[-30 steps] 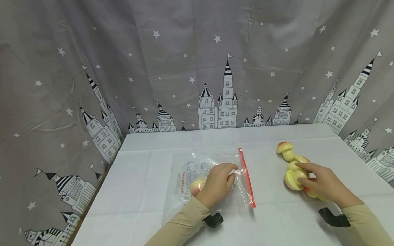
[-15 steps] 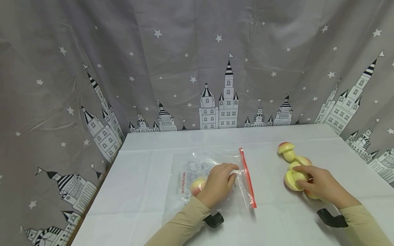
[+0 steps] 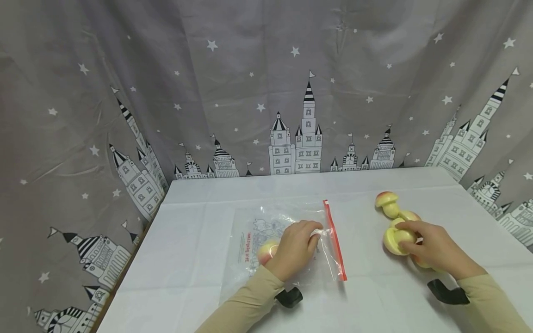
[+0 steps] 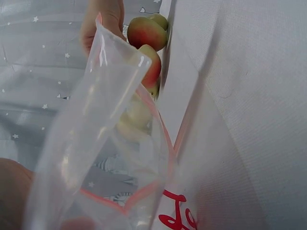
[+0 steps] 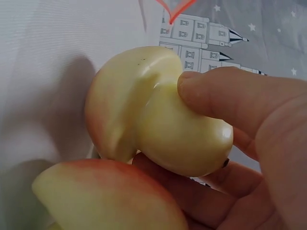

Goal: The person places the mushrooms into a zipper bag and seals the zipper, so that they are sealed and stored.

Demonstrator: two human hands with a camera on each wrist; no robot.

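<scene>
My left hand [image 3: 293,249] pinches the upper layer of a clear zip bag [image 3: 241,231] near its red-edged mouth. That mouth gapes in the left wrist view, beside the red zip strip [image 4: 165,132]. Inside the bag, partly behind the hand, shows a rounded yellow-and-red toy mushroom [image 3: 268,252]. On the right, my right hand [image 3: 435,247] grips another toy mushroom [image 3: 393,243], yellow with a reddish cap. The right wrist view shows thumb and fingers around its pale stem [image 5: 187,132], the cap turned away from the palm.
More toy mushrooms lie about the right hand: one [image 3: 387,203] farther back, one [image 3: 410,215] just behind the held one, and one [image 5: 110,196] close beside it, partly hidden by the hand. A white cloth [image 3: 187,259] covers the table; a grey castle-print curtain [image 3: 233,92] hangs behind.
My right hand has shifted slightly to the left with the mushroom in its grip. The left hand and the bag stay where they were.
</scene>
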